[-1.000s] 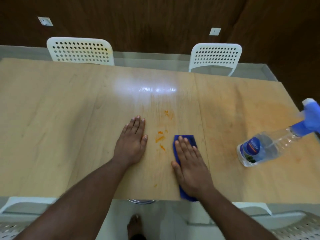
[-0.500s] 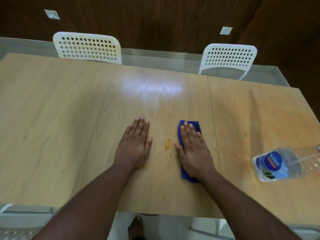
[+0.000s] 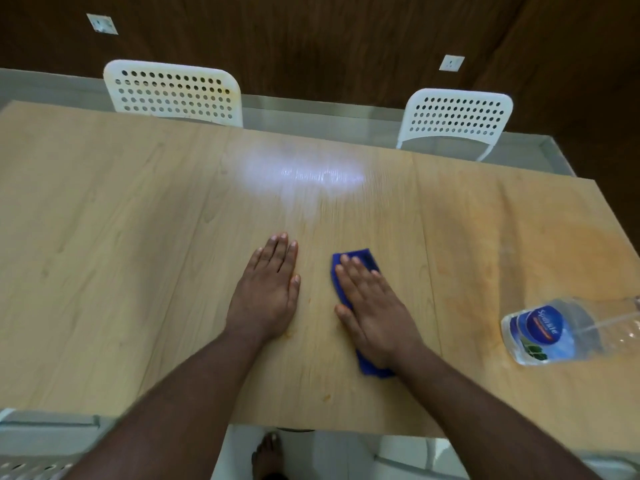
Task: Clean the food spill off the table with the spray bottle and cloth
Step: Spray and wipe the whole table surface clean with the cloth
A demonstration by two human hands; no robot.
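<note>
1. Progress, judged from the surface: the strip of table (image 3: pixel 138 220) between the two hands looks nearly free of food. Only faint orange specks show — one by the heel of the left hand (image 3: pixel 265 292), one small mark near the front edge (image 3: pixel 325 397). Spraying appears done; the wiping looks well along but not finished.
2. Left to do, as a judgement: pass over those last specks, perhaps also the broad pale-orange stain (image 3: pixel 571 258) on the right part of the table, though whether that is spill or old discolouring I cannot tell.
3. Right hand (image 3: pixel 374 306): fingers straight, palm flat, pressing the blue cloth (image 3: pixel 356 258) to the table. Not curled round it. Cloth lies folded long, directly under the palm, showing past the fingertips and again behind the wrist.
4. Left hand: flat on bare wood, fingers together and extended, holding nothing; it lies just beside the cloth, a narrow gap apart.
5. Spray bottle (image 3: pixel 554 334): lying on its side near the right edge, well apart from both hands, nozzle end out of view. Clear body, blue label.
6. Two white perforated chairs (image 3: pixel 173 91) stand at the far side.
</note>
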